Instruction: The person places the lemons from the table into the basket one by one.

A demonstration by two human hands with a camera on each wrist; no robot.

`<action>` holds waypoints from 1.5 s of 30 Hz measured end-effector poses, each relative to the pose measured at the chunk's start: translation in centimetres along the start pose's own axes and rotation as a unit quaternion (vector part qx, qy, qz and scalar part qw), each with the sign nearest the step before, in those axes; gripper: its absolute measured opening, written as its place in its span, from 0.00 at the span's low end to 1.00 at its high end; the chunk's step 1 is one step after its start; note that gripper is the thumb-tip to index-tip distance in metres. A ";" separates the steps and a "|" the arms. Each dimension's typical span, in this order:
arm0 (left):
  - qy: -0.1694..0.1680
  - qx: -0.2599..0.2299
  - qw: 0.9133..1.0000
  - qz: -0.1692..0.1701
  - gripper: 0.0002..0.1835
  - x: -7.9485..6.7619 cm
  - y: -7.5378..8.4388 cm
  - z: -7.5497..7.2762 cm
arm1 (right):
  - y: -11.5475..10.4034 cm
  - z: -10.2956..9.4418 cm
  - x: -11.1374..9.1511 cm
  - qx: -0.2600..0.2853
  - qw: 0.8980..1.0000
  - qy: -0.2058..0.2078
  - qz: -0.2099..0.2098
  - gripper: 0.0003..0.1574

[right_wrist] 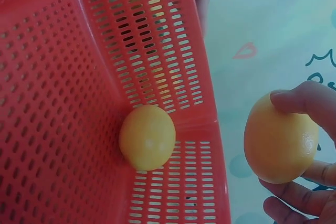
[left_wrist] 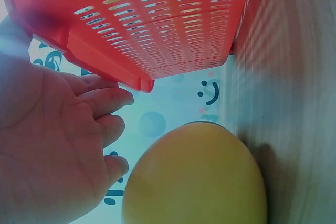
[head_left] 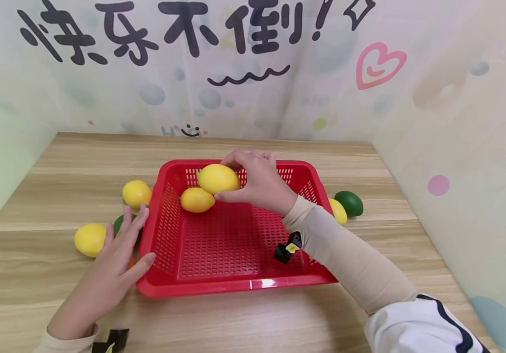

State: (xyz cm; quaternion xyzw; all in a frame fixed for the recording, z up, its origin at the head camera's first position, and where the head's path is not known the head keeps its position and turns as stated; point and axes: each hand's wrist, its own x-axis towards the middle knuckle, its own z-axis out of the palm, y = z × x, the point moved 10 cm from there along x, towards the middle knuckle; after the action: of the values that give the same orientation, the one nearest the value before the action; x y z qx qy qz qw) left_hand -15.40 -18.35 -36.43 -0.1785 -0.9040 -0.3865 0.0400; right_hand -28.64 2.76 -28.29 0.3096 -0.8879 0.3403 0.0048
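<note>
In the head view, my right hand (head_left: 259, 179) holds a yellow lemon (head_left: 217, 179) between thumb and fingers, above the back left part of a red plastic basket (head_left: 235, 282). Below it another lemon (head_left: 197, 200) lies on the basket floor near the left wall. The right wrist view shows the held lemon (right_wrist: 278, 140) apart from the lying lemon (right_wrist: 148, 138). My left hand (head_left: 112, 264) is at the basket's left rim, fingers fairly straight and touching it. In the left wrist view, a large yellow fruit (left_wrist: 197, 177) sits beneath that hand (left_wrist: 52, 140).
Left of the basket lie a yellow fruit (head_left: 136, 194), a lemon (head_left: 90, 239) and a dark green fruit (head_left: 118, 224) partly behind the left hand. On the right are a yellow fruit (head_left: 339, 211) and a dark green one (head_left: 350, 203). A printed curtain (head_left: 244, 108) hangs behind the wooden table (head_left: 270, 318).
</note>
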 end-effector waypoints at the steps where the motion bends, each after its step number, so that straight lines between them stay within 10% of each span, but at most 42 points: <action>1: 0.000 0.000 1.000 0.000 0.46 0.0 0.0 0.0 | 0.1 0.1 0.0 0.000 1.000 -0.002 0.002 0.32; 45: -0.001 0.002 1.000 -0.005 0.45 0.0 -0.1 0.0 | 0.3 4.7 -0.4 -0.069 0.995 -0.068 -0.003 0.33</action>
State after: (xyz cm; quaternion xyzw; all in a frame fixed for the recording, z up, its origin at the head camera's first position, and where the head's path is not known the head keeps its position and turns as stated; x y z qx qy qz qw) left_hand -15.40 -18.39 -36.49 -0.1746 -0.9055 -0.3849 0.0377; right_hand -27.55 0.27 -32.11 0.3335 -0.9067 0.2561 -0.0331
